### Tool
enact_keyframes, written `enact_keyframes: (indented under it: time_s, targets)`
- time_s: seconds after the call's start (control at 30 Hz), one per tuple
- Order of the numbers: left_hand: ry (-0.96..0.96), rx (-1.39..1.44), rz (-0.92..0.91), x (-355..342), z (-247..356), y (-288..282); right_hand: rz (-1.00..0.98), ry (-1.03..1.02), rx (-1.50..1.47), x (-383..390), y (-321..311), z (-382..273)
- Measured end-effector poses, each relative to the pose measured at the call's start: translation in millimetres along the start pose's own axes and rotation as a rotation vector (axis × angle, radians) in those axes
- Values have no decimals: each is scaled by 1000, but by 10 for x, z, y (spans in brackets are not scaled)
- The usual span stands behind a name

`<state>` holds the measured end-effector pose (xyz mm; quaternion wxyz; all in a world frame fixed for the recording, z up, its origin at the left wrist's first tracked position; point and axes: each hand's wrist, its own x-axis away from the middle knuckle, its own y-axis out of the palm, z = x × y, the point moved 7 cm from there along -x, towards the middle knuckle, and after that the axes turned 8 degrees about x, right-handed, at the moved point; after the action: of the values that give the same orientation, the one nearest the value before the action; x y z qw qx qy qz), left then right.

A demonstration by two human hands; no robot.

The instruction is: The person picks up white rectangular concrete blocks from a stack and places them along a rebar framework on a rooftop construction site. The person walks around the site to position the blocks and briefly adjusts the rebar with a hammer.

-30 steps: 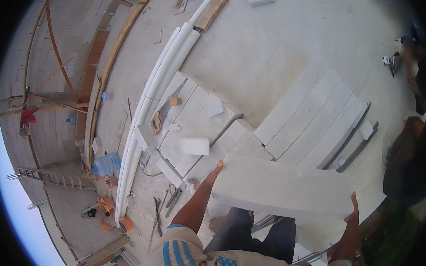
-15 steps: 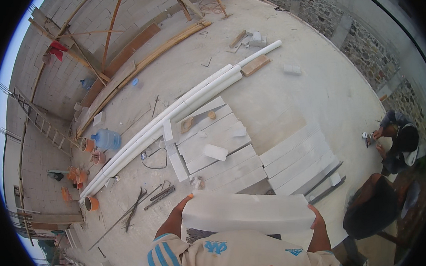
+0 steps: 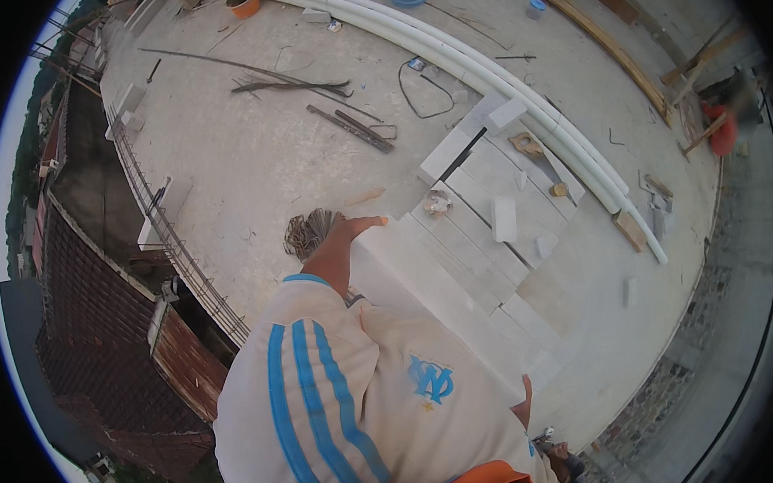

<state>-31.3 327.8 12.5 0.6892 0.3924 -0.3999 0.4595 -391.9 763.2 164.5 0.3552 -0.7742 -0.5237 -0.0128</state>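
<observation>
Together, left hand (image 3: 365, 225) and right hand (image 3: 523, 406) held a long white block (image 3: 433, 298) by its ends

From the head camera, the block slanted across the view just in front of the person's pale shirt (image 3: 342, 392), which hid part of it. The left hand was bent closed around the upper-left end, one digit lying along the top edge. The right hand gripped the opposite end, a digit upright against it; its palm and other fingers were hidden, so their spread could not be told.

Just beyond lay rows of white blocks (image 3: 470, 259) on the concrete floor (image 3: 224, 145). On these rested a handsaw (image 3: 527, 144) with a wooden handle, a small tan round object (image 3: 558, 190), a shorter white block (image 3: 504, 219) and a crumpled clear bag (image 3: 438, 204). White pipes (image 3: 518, 86) ran behind them. A bundle of thin wire (image 3: 311, 236) lay near the left hand, with dark metal bars (image 3: 350, 127) farther off.
</observation>
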Motion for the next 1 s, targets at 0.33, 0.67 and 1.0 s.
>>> enact_keyframes:
  time_s: [0.33,0.67,1.0]
  targets:
    - [-27,184,210,454,-790,-738,-271,740,-881,-1352,64,320]
    - [54,617,239,1376,-1479,-740,-639,610,-614,-2662,310,-34]
    - [200,916,275,1574,-1434,-1264,-699,418,-393,-3418,1131,-1458]
